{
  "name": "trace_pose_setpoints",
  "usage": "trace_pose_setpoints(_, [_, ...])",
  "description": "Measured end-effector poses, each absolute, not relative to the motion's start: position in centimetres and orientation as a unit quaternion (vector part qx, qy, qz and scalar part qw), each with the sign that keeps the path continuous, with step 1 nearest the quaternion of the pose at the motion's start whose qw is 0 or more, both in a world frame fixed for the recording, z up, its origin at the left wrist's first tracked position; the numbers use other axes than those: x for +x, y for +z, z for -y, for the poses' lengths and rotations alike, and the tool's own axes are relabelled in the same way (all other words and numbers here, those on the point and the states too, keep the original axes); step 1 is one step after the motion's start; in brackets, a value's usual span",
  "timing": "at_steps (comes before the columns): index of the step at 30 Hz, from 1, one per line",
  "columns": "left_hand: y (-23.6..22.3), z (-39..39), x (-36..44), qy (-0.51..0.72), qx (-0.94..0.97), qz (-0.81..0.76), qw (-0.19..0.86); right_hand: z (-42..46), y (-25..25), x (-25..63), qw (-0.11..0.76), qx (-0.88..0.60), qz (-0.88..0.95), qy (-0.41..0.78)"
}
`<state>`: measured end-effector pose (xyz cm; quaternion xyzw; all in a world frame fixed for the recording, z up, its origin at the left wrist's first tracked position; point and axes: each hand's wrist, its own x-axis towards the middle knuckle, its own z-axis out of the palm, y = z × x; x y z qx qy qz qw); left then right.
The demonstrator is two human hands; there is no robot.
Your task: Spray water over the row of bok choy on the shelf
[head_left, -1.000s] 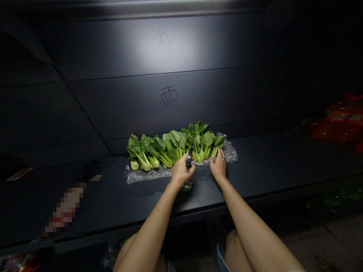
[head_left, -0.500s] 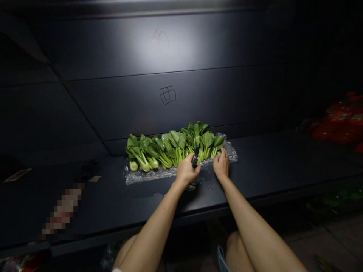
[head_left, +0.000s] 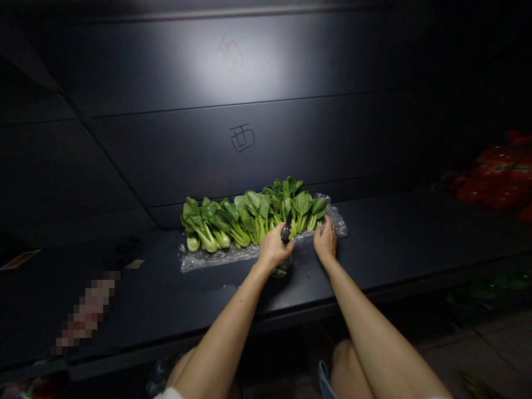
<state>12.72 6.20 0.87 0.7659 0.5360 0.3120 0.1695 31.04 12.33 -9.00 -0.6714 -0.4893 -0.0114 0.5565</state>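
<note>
Bottle, clear, black spray head. Located at the front of the dark tabletop, just before the greens. Handling, as judged: fairly light, stiff-walled, likely slick when wet; best held at the neck, below the spray head.

Greens, leafy, pale-stemmed, one row on a crinkled plastic sheet against the back panel. Handling, as judged: light; stems crisp, could snap; leaves soft, easily bruised. Best lifted by the thick stem base.

Left hand: fingers wrapped round the bottle's top, forearm slanting up and inward.

Right hand: beside the row's right end, fingers loosely curled, thumb parted from forefinger; contact with the end green cannot be told.
</note>
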Motion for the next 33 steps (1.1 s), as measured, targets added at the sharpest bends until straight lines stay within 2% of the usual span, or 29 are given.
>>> trace_pose_setpoints(14, [0.1,-6.8,11.4,0.386,0.736,-0.522,0.192,-12.5,-9.0,30.5,0.558,-0.66,0.502,-0.03])
trace_pose_setpoints(33, [-0.6,-5.9,8.3,0.4,0.727,-0.5,0.248,-12.6,-9.0,29.2,0.554,-0.652,0.518,-0.021])
